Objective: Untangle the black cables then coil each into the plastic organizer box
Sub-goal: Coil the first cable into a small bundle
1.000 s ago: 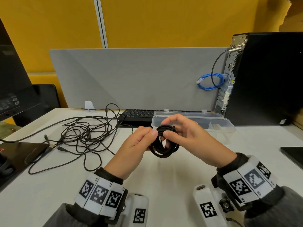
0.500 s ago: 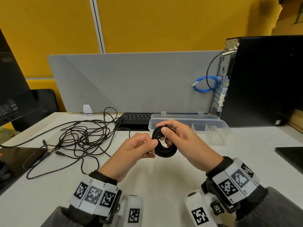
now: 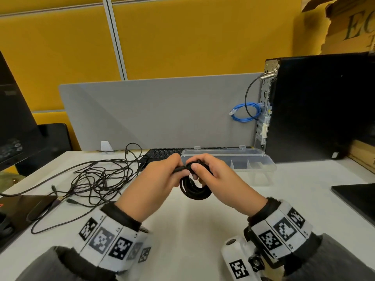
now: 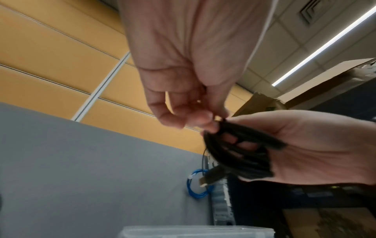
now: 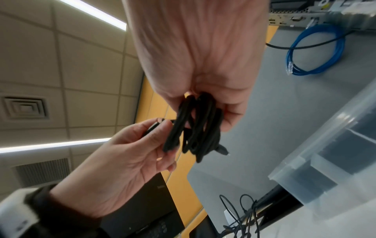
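We hold a coiled black cable (image 3: 195, 187) up in the air over the white desk (image 3: 182, 224), in front of the clear plastic box (image 3: 261, 162). Our right hand (image 3: 218, 178) is curled around the top of the coil. Our left hand (image 3: 157, 182), at 9 o'clock from the coil, pinches the loose end of the same cable. The box sits at 1 o'clock from the coil. A messy pile of black cables (image 3: 91, 177) lies on the desk at 9 o'clock. A keyboard (image 3: 162, 154) sits at 11 o'clock.
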The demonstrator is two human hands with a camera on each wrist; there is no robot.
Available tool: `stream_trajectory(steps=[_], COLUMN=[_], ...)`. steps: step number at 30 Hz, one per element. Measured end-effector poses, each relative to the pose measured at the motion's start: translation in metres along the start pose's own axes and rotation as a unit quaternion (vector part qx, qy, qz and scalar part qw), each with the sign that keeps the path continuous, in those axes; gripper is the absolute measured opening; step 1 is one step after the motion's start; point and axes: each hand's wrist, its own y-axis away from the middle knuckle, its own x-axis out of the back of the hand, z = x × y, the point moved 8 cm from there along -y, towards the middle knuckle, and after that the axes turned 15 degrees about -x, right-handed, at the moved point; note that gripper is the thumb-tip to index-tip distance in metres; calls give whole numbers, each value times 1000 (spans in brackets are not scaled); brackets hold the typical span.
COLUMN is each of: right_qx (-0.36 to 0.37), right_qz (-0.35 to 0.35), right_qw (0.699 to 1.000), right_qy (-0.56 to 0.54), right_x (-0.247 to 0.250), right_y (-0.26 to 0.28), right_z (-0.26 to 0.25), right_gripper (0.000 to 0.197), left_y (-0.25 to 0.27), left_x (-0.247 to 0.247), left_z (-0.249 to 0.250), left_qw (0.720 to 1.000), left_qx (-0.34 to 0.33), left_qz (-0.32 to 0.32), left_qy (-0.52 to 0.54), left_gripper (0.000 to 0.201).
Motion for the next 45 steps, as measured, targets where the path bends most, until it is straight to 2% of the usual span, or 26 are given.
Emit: stream_trajectory(steps=[2,4,7,8,9,10,13,15,16,17,19,21,24,28,30,34,36,38,40,42,43,45], right_qx=[5,10,11,6,-2,-10,-19,-21,-24,-26,-28,-27,-30,-41,-39,-11,6,13,25,37,37,33], right_qz=[-37,-83,-116,-120,-126,-133,-137,-131,-126,-120,-105,-94,-88,-98,-102,-66,-26,-7,7,30,36,32], right_qw=[999,996,990,987,984,980,980,983,983,984,987,991,992,989,991,997,993,989,988,989,990,992], right_qy=[0,-21,-80,-103,-126,-146,-144,-129,-129,-131,-120,-97,-90,-100,-80,31,116,147,149,138,132,119], right_x=[-4,-8,-8,-7,-7,-7,-7,-6,-6,-6,-4,0,5,4,3,4,4,5,8,11,12,10], right_y=[3,7,10,10,10,10,9,8,7,6,6,6,7,9,10,10,9,9,8,7,7,7], right_z=[-3,-6,-8,-7,-5,-4,-1,0,2,3,3,0,-2,-1,-2,-6,-7,-7,-8,-8,-8,-7], right_gripper=[22,24,25,25,25,24,21,19,18,18,17,16,18,29,27,15,15,20,26,28,28,26], left_y=[-1,1,3,4,5,5,3,2,2,3,2,1,-1,1,1,4,6,8,8,9,11,13], left_x=[2,-1,-10,-14,-17,-20,-17,-11,-9,-9,-12,-16,-17,-7,0,6,7,6,2,-5,-10,-21], left_z=[-5,-12,-19,-21,-22,-21,-17,-20,-22,-22,-15,-6,2,2,3,5,4,3,5,0,-5,-11], left_qw=[998,982,931,914,908,913,955,991,998,998,996,997,997,991,985,980,975,974,984,999,997,966], left_qx=[-2,26,76,91,98,93,42,-14,-34,-46,-46,-38,-65,-91,-94,-83,-75,-64,-50,5,51,134], left_qz=[-11,-8,18,27,31,30,15,-6,-26,-43,-48,-43,-35,-38,-29,-24,-31,-37,-27,8,27,60], left_qy=[67,184,357,395,406,395,295,136,44,-25,-67,-49,-18,-89,-143,-181,-208,-212,-166,-35,49,212], left_gripper=[26,21,23,23,24,24,29,35,38,44,53,42,23,25,26,21,22,25,30,31,32,35])
